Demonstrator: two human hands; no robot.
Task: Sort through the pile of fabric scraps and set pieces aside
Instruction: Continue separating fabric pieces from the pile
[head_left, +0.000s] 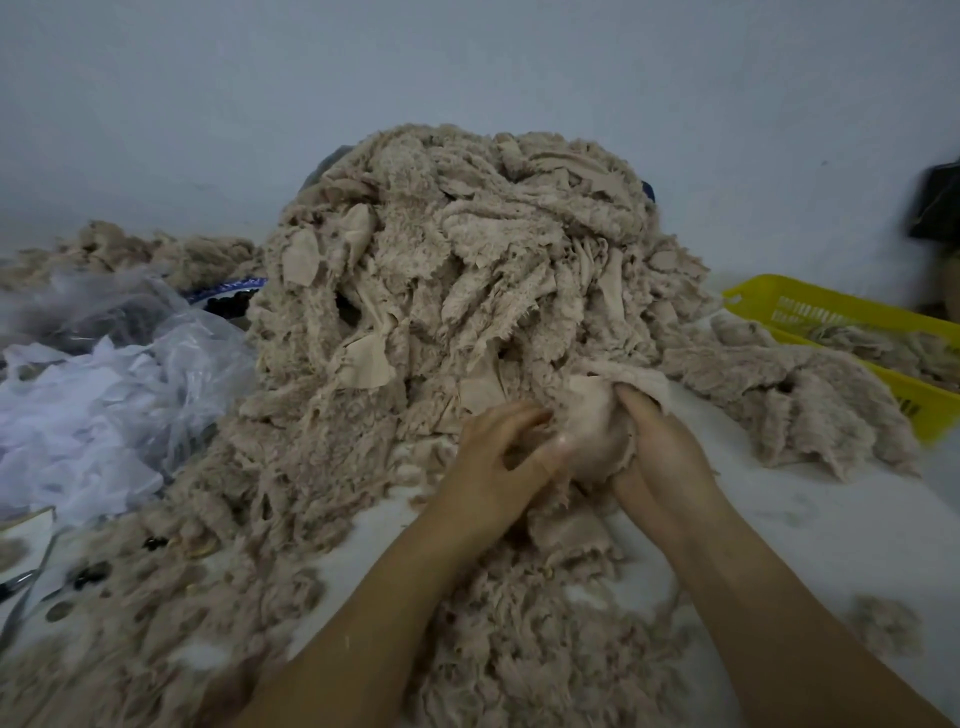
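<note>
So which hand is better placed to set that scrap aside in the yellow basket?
Probably the right hand. It already grips the scrap and is on the same side as the yellow basket, which sits to the right of the pile. The left hand would have to cross over.

Plain pale blue-grey wall (519, 62) behind; white work surface (779, 519) below; dim, even light.

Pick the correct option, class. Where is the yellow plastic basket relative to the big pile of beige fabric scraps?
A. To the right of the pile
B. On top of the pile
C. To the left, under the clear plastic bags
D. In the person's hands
A: the yellow basket sits at the right edge, beside the pile of scraps.
</note>
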